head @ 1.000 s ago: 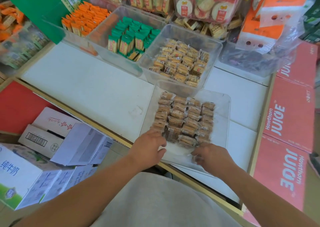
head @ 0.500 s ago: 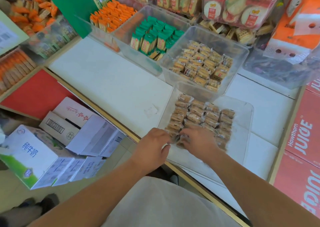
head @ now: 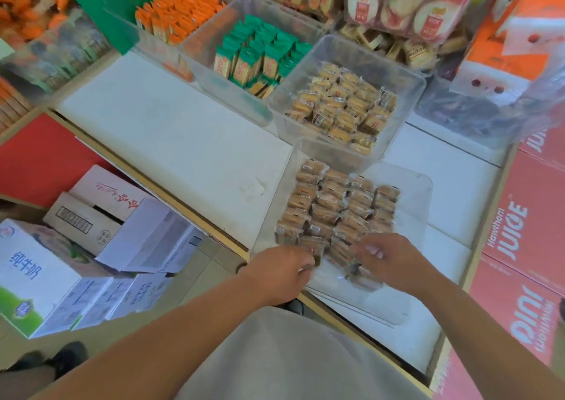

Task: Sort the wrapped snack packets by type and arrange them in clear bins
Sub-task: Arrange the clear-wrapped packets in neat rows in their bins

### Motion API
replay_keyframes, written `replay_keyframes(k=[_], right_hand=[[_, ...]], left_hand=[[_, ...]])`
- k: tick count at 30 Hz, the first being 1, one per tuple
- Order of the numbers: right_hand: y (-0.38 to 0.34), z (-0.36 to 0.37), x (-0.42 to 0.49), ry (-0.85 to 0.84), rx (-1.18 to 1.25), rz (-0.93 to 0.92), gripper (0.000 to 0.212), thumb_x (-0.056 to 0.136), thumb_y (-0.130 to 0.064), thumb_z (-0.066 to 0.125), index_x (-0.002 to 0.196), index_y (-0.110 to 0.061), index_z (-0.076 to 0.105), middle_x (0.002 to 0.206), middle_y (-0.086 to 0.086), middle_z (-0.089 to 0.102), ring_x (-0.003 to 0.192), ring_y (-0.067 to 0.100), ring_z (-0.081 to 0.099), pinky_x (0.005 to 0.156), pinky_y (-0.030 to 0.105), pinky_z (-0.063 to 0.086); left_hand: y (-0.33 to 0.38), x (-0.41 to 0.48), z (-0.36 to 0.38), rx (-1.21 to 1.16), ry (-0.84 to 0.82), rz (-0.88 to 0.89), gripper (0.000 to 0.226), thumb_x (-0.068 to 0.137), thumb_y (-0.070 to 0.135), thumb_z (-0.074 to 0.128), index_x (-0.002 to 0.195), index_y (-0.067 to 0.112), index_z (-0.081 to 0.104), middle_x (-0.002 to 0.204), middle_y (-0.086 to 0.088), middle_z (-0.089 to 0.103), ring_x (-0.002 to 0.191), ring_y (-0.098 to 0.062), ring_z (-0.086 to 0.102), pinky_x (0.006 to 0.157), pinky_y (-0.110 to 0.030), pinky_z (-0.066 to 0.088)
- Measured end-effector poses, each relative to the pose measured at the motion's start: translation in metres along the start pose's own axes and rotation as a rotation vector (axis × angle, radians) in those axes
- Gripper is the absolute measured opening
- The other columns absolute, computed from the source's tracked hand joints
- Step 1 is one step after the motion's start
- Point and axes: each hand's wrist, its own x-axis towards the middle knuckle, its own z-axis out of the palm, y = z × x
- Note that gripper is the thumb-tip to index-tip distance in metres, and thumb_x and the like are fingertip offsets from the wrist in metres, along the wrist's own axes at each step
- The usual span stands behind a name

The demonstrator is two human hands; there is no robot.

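Through the head camera I looked down on a white counter top (head: 171, 130) edged in pale wood, where a flat clear plastic tray (head: 420, 204) lay at the near right. On the tray sat the brown snack packets (head: 333, 207), each in a clear wrapper, packed side by side in rows. The person's left hand (head: 279, 272) was at the near left corner of that block, its fingers curled with the tips against the corner packet; I could not tell whether it was actually pinched. The right hand (head: 391, 262) was at the near row just beside it, fingers bent down and closed around a few of the packets, with one packet showing under the palm. The two hands were close together but not touching. Just beyond the tray, touching its far edge, stood a square clear plastic bin (head: 330, 152) holding a loose heap of tan wrapped packets (head: 342, 106). To its left was a second clear bin (head: 214, 36) with upright green-and-yellow packets (head: 260, 54), and further left a batch of orange packets (head: 180, 11) stood in rows. Red juice cartons (head: 516, 222) with white lettering lined the right side of the counter. Below the counter on the left lay white and green milk cartons (head: 33, 277) and a white cardboard box (head: 101, 198).
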Motion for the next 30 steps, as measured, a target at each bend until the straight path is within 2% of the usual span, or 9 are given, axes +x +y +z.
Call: replay_keyframes(k=[3,5,9,13,17,21,23,25,30], right_hand=[[0.000,0.012,-0.003,-0.303,-0.171,0.024,0.044,0.105,-0.039,0.046,0.092,-0.003,0.066,0.088,0.008,0.065,0.080,0.019,0.057,0.072,0.027,0.042],[0.008,0.025,0.000,-0.388,-0.231,0.074,0.047,0.106,-0.044,0.042,0.098,-0.003,0.064,0.095,0.010,0.063,0.087,0.021,0.057,0.080,0.034,0.046],[0.029,0.042,-0.003,-0.272,-0.186,0.143,0.030,0.104,-0.040,0.042,0.123,-0.024,0.060,0.118,0.000,0.065,0.104,0.019,0.060,0.095,0.038,0.052],[0.026,0.047,-0.018,-0.197,-0.114,0.058,0.049,0.102,-0.032,0.047,0.149,-0.043,0.039,0.132,-0.008,0.064,0.122,0.015,0.059,0.099,0.033,0.049],[0.015,0.048,-0.004,-0.288,-0.095,0.100,0.051,0.105,-0.036,0.046,0.155,-0.033,0.038,0.152,-0.004,0.050,0.134,0.018,0.052,0.110,0.030,0.040],[0.012,0.043,0.003,-0.233,0.101,0.096,0.048,0.102,-0.037,0.053,0.149,-0.033,0.046,0.147,-0.009,0.054,0.128,0.012,0.056,0.111,0.035,0.044],[0.012,0.038,0.003,-0.207,0.179,0.089,0.047,0.099,-0.040,0.057,0.145,-0.035,0.051,0.141,-0.013,0.058,0.120,0.007,0.060,0.103,0.037,0.053],[0.012,0.034,0.001,-0.184,0.215,0.108,0.041,0.099,-0.039,0.058,0.140,-0.033,0.057,0.136,-0.014,0.061,0.112,0.007,0.064,0.096,0.031,0.055],[0.010,0.028,-0.012,-0.096,0.174,0.092,0.035,0.100,-0.040,0.058,0.134,-0.031,0.062,0.125,-0.015,0.065,0.105,-0.001,0.061,0.083,0.010,0.043]], left_hand=[[0.009,0.024,0.003,-0.034,-0.184,-0.067,0.035,0.106,0.046,0.041,0.113,0.021,0.065,0.107,-0.001,0.068,0.097,-0.021,0.061,0.082,-0.038,0.052],[0.011,0.035,0.003,-0.056,-0.246,-0.079,0.040,0.106,0.048,0.041,0.126,0.021,0.063,0.120,-0.003,0.066,0.107,-0.023,0.060,0.089,-0.038,0.049],[0.010,0.041,0.003,-0.010,-0.261,-0.093,0.044,0.105,0.049,0.042,0.137,0.022,0.056,0.135,-0.004,0.061,0.122,-0.024,0.057,0.098,-0.037,0.047],[0.010,0.039,0.005,0.097,-0.246,-0.085,0.051,0.105,0.050,0.038,0.146,0.023,0.050,0.147,-0.003,0.053,0.132,-0.025,0.049,0.108,-0.040,0.044],[0.013,0.043,0.002,0.054,-0.352,-0.127,0.052,0.105,0.051,0.039,0.148,0.024,0.051,0.151,-0.004,0.052,0.136,-0.026,0.049,0.111,-0.040,0.042],[0.015,0.040,-0.001,0.028,-0.308,-0.124,0.059,0.106,0.055,0.036,0.157,0.025,0.038,0.162,-0.001,0.040,0.147,-0.024,0.038,0.118,-0.040,0.033],[0.015,0.036,-0.003,0.002,-0.256,-0.106,0.056,0.107,0.055,0.034,0.154,0.025,0.043,0.157,-0.001,0.045,0.142,-0.023,0.043,0.113,-0.038,0.036],[0.015,0.031,-0.004,-0.033,-0.205,-0.091,0.050,0.107,0.054,0.035,0.143,0.025,0.052,0.147,-0.001,0.055,0.131,-0.022,0.053,0.106,-0.037,0.044],[0.009,0.019,-0.008,-0.121,-0.023,-0.038,0.030,0.105,0.047,0.043,0.114,0.027,0.064,0.114,0.003,0.068,0.103,-0.017,0.062,0.090,-0.043,0.055]])
